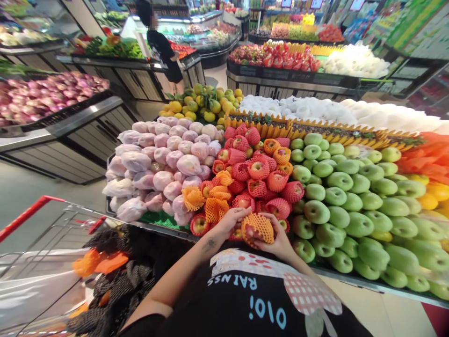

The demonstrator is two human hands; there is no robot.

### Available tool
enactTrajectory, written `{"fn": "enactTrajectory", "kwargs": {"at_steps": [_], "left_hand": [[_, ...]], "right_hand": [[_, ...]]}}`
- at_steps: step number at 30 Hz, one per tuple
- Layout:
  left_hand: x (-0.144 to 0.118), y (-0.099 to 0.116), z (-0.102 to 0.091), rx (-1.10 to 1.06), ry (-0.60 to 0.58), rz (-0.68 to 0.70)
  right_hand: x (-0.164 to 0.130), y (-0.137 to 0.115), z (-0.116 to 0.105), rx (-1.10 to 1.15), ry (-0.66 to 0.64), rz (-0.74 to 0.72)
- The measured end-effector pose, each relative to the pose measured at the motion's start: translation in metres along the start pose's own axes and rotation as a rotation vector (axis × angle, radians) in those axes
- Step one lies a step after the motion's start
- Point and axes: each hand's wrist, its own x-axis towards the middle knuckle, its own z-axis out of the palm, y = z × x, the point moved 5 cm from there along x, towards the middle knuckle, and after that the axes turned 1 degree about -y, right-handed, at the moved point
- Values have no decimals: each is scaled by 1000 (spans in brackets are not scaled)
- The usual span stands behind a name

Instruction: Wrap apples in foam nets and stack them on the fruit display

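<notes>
An apple in an orange foam net (258, 229) is held close in front of my body, above the edge of the fruit display. My right hand (281, 241) wraps around it from the right and below. At its upper left, the fingers of my left hand (234, 221) lie against it, with their tips partly hidden behind the fruit. Just beyond my hands are apples in red foam nets (258, 167). Several loose orange foam nets (216, 209) rest on the pile to the left of my hands.
Green apples (338, 199) are stacked to the right, and wrapped pink fruit (157, 164) to the left. A shopping cart (45, 201) with dark and orange netting stands at lower left. Past the yellow-green citrus (210, 100), a person (163, 51) stands by another counter.
</notes>
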Motion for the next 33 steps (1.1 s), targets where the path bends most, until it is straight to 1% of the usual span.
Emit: {"fn": "enactTrajectory", "kwargs": {"at_steps": [2, 4, 6, 7, 9, 11, 13, 17, 20, 22, 23, 24, 25, 27, 28, 30, 33], "left_hand": [[2, -3, 0, 42, -39, -37], [2, -3, 0, 75, -101, -37], [-1, -1, -1, 88, -170, -31], [-2, -1, -1, 99, -212, -31], [-4, -3, -2, 143, -294, -29], [-4, -6, -3, 190, -338, -5], [-1, -10, -5, 195, -321, 42], [6, -16, -3, 168, -238, 137], [9, -14, 0, 256, -166, 265], [9, -10, 2, 425, -115, 408], [8, -8, 4, 561, -113, 493], [7, -7, 9, 726, -140, 582], [6, -9, 14, 912, -195, 664], [7, -20, 26, 1277, -350, 781], [9, -27, 30, 1426, -419, 814], [16, -42, 36, 1644, -510, 844], [31, -61, 44, 1803, -553, 879]], "right_hand": [[-2, 16, -3, 175, 77, 90], [-4, 31, -4, 373, 191, 165], [-7, 41, -3, 520, 284, 215], [-7, 43, -2, 577, 308, 239], [-9, 43, 2, 681, 315, 295], [-9, 41, 5, 781, 314, 345], [-10, 38, 6, 862, 331, 373], [-8, 35, 3, 975, 385, 404], [-7, 34, -5, 1003, 403, 448], [-8, 32, -16, 970, 411, 451], [-9, 30, -24, 942, 421, 441], [-11, 28, -34, 908, 437, 419], [-13, 26, -44, 869, 462, 391], [-21, 23, -67, 778, 533, 337], [-26, 22, -78, 728, 569, 314], [-40, 21, -96, 633, 635, 298], [-65, 27, -110, 547, 714, 329]]}}
